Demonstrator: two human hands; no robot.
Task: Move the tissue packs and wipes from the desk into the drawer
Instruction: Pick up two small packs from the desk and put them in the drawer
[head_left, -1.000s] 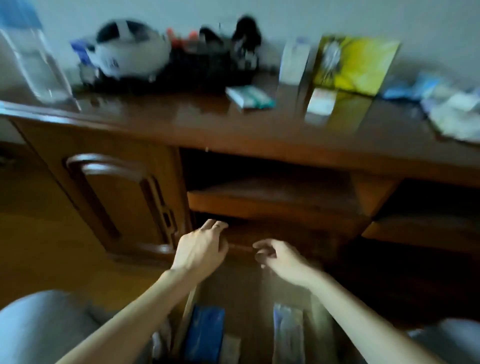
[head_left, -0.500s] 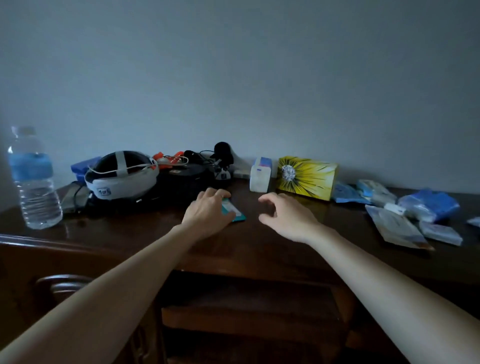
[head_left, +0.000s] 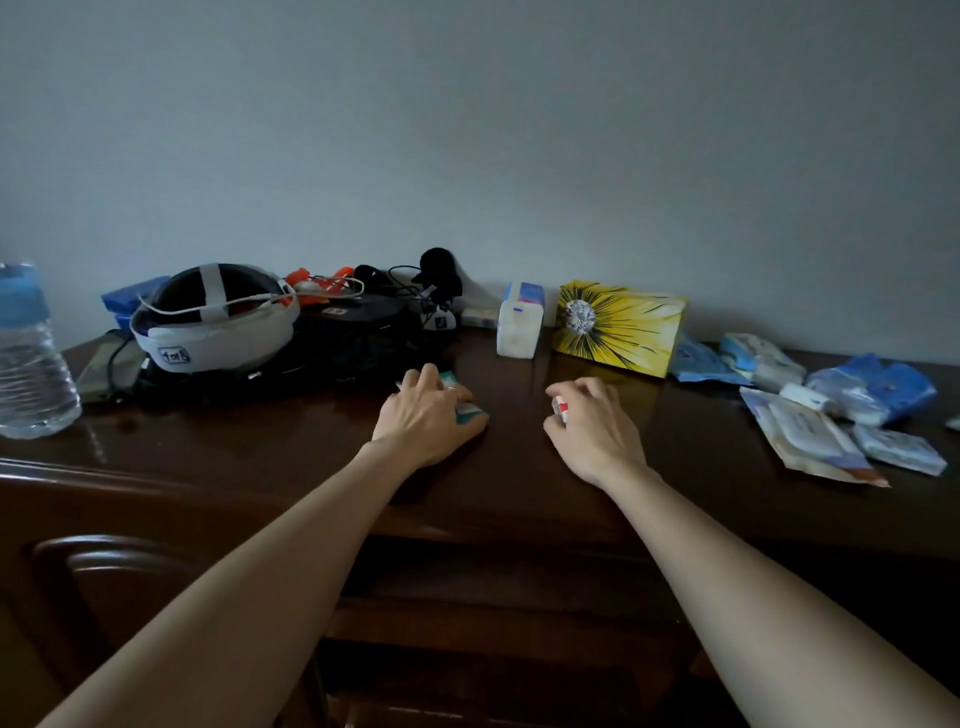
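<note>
My left hand (head_left: 428, 418) rests on the dark wooden desk (head_left: 260, 457) with its fingers closed over a small teal tissue pack (head_left: 470, 413), which is mostly hidden under the hand. My right hand (head_left: 595, 423) is curled around a small white and red pack (head_left: 560, 405) a little to the right. A white and blue tissue pack (head_left: 519, 322) stands upright by the wall. Several blue and white tissue and wipe packs (head_left: 810, 431) lie in a heap at the desk's right end. The drawer is out of view.
A yellow flower-print tissue box (head_left: 618, 327) stands against the wall. A headset (head_left: 213, 322) and black cables (head_left: 363, 332) crowd the back left. A water bottle (head_left: 28, 358) stands at the far left edge. An open shelf (head_left: 493, 613) sits below the desktop.
The view rose from the open drawer to the desktop. My left hand closed over the teal pack, and my right hand dropped onto the desk and curled around a small white and red pack.
</note>
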